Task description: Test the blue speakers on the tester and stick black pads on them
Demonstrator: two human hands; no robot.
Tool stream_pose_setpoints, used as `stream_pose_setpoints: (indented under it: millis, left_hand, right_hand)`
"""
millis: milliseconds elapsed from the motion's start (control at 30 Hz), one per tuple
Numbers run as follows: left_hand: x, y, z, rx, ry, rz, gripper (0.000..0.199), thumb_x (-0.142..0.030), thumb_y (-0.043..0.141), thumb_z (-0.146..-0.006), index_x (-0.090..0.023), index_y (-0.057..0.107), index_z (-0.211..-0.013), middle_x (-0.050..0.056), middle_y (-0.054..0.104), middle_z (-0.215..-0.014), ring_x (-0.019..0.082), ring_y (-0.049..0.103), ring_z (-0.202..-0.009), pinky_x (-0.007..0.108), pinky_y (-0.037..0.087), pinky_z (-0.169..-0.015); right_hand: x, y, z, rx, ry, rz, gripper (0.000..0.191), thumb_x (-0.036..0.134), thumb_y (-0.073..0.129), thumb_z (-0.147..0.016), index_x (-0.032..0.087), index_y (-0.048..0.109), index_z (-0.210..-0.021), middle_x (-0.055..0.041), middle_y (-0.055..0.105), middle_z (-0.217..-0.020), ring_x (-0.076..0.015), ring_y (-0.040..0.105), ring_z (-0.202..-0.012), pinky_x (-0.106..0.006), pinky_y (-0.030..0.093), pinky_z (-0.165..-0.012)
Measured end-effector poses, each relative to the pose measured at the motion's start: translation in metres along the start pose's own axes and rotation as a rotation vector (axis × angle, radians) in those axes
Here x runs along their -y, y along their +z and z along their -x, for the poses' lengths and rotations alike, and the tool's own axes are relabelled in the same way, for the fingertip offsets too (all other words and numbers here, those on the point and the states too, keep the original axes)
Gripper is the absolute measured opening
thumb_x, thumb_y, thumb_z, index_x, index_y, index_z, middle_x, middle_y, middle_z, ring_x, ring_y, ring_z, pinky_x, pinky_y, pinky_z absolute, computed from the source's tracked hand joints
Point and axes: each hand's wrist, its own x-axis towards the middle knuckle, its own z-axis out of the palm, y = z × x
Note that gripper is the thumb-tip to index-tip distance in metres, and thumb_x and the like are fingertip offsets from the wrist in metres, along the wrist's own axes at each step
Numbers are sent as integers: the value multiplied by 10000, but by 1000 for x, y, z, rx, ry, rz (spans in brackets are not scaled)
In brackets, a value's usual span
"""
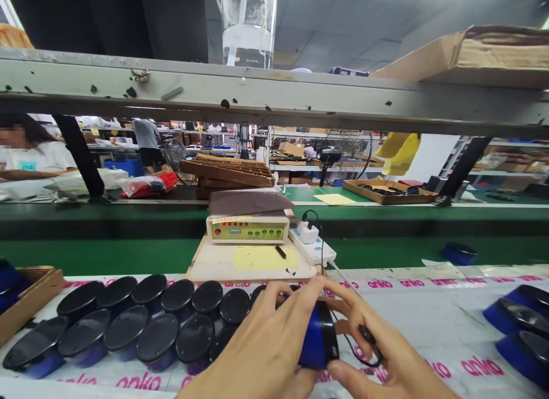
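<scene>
I've got the blue unit (pixel 315 339) above the anko-printed sheet (pixel 412 319), beside the black-topped units (pixel 156 336). Left hand (pixel 257 336) grasps its body; right hand (pixel 386 347) pinches its dark rim, black cord (pixel 368 335) at the fingers. I'd brace left, grip lightly right, keep cord slack, avoid scuffing.
</scene>
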Motion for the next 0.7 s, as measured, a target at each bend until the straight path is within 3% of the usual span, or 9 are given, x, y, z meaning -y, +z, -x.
stream_pose_setpoints:
  millis: [100,233,400,567,633,700]
  left_hand:
    - [-1,2,4,41,-14,-224,801,-242,688,-705,-87,272,-1371,202,487,-1332,372,519,-1084,506,533,-826]
    - [-9,-4,14,42,31,-349,308,-208,603,-784,-164,555,-1085,66,675,-1035,281,635,-811,410,580,-629]
    - [-26,-35,22,53,35,-374,228,-98,473,-805,-179,586,-986,26,681,-938,215,634,-771,336,563,-658]
    - [-34,-72,15,-2,-19,-425,212,-82,381,-809,-193,552,-869,49,658,-917,228,624,-781,352,546,-646]
    - [-36,-77,12,17,-22,-448,201,-88,380,-809,-192,549,-843,61,655,-943,237,622,-802,361,541,-652]
    - [-37,-69,15,90,9,-456,190,-92,410,-797,-183,565,-858,63,659,-916,239,622,-784,354,534,-638]
  right_hand:
    - [-16,-6,-2,111,170,117,298,365,535,-860,251,412,-1107,-67,605,-1070,-204,594,-937,-318,497,-819]
    - [-30,10,-6,227,276,201,173,316,523,-838,247,436,-971,28,570,-767,-159,539,-676,-280,461,-633]
    - [-22,44,-7,200,135,266,172,228,542,-794,234,381,-853,19,514,-822,-155,538,-716,-273,422,-613]
    - [-21,46,-7,153,107,393,198,200,553,-795,231,362,-837,-2,499,-867,-166,548,-724,-291,411,-610]
    - [-22,46,-5,136,119,414,209,215,563,-796,234,356,-814,-1,502,-854,-170,550,-708,-293,402,-595]
    - [-23,48,-3,120,124,442,203,215,568,-791,234,367,-808,-3,507,-853,-179,557,-718,-295,400,-596]
